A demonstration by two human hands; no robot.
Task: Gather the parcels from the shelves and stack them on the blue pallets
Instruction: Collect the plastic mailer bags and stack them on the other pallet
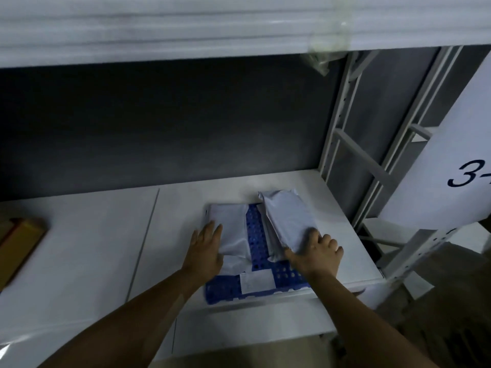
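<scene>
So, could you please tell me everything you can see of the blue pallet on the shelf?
The blue pallet is a flat plastic grid full of small holes, lying on the white shelf near its right end, its front edge at the shelf's lip. White soft parcels cover most of it: one on the left under the flat left hand, one on the right gripped by the right hand, and a small one in front. Only strips of blue show.
</scene>
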